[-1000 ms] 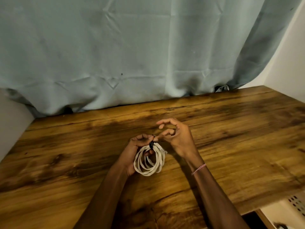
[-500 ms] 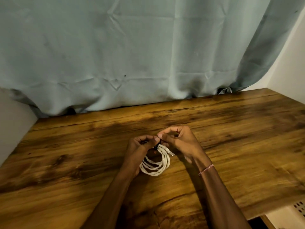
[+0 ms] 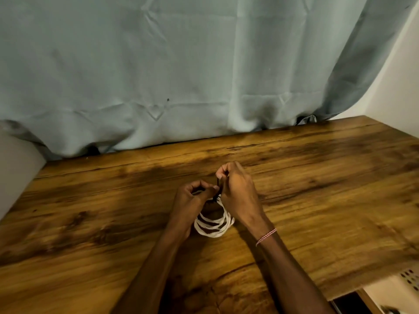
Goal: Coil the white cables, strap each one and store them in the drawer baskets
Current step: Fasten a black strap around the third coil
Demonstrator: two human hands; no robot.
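step: strapping one coil | white cable (image 3: 214,225) coiled, held just above the counter (image 3: 90,211) near its middle | left hand (image 3: 192,200) fingers pinch the coil top | right hand (image 3: 238,193) fingers pull the dark strap (image 3: 218,184) end up | next: likely cinch and fasten strap, then carry to drawer basket (image 3: 410,277), near right
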